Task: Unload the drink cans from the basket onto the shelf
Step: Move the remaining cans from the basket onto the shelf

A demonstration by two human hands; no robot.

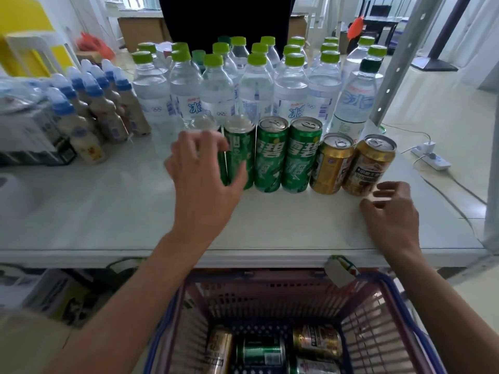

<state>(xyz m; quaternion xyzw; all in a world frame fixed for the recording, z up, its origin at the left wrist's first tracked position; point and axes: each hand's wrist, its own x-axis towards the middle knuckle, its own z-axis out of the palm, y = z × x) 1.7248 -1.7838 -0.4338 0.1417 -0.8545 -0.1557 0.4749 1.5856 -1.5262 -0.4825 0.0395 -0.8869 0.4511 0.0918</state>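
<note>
On the white shelf (270, 220) stands a row of cans: a blurred green can (202, 124) mostly hidden behind my left hand, three more green cans (271, 155) and two gold cans (368, 164). My left hand (205, 179) is spread in front of the leftmost cans, fingers and thumb apart and wider than a can, gripping nothing. Just in front of the rightmost gold can, my right hand (391, 209) rests on the shelf with loosely curled fingers, empty. Below the shelf edge, the purple and blue basket (378, 300) holds several green and gold cans (260, 352) lying on their sides.
Clear water bottles with green caps (256, 85) fill the back of the shelf behind the cans. Small blue-capped milk drink bottles (100, 103) stand at the back left beside wrapped packs (24, 122). A metal shelf post (394, 66) rises at the right.
</note>
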